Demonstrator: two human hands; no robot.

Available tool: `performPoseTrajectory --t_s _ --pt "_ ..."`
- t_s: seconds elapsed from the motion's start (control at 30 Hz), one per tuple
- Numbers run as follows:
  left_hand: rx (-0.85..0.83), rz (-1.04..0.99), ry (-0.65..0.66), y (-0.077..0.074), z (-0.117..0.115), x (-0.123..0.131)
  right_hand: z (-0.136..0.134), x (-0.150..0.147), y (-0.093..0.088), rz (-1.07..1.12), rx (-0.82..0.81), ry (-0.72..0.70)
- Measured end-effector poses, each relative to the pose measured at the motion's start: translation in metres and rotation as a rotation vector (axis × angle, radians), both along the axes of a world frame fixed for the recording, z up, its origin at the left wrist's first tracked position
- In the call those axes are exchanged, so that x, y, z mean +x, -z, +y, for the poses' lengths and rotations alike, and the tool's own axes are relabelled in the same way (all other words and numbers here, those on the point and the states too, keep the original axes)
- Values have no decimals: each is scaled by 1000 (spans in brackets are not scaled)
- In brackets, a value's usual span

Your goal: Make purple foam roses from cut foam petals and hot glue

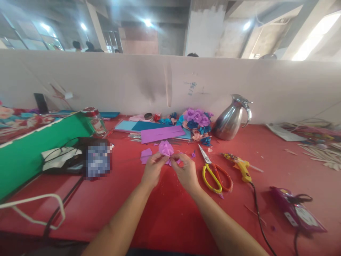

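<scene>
Between both my hands is a purple paper flower (166, 148), held up over the red table (170, 206). My left hand (153, 170) pinches its lower left side. The fingers of my right hand (185, 168) are closed on its base from the right. Loose purple paper petals (145, 155) lie just behind my left hand. Beyond the flower, a strip of purple paper (162, 134) rests on blue paper sheets (149, 125). Scissors with yellow and red handles (216, 175) lie spread to the right of my right hand.
A yellow glue gun (243, 168) with a cord and a purple box (297, 209) are on the right. Behind stand a metal jug (231, 119) and a bunch of paper flowers (197, 121). A glass jar (96, 122), a black bag (77, 153) and a green partition (39, 149) are left.
</scene>
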State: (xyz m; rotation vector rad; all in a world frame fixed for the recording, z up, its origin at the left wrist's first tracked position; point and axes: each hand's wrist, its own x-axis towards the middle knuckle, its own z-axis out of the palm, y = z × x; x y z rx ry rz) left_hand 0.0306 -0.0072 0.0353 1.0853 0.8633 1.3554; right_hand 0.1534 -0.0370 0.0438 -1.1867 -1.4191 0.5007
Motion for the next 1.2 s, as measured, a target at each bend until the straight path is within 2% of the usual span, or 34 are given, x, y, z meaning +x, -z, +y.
performPoseTrajectory --t_s 0.2,0.33,0.47,0.57,1.2 --pt "8 24 4 -2 -1 -1 -2 1 -1 53 -31 -14" --pt "39 69 21 -4 -2 -1 -2 4 -4 274 -81 -67" --pt "102 140 46 0 -1 -1 -1 5 -7 496 -149 -149" --pt "106 178 34 4 0 -1 0 5 -8 578 -190 -180" --pt "127 240 18 2 0 -1 0 2 -8 708 -281 -212"
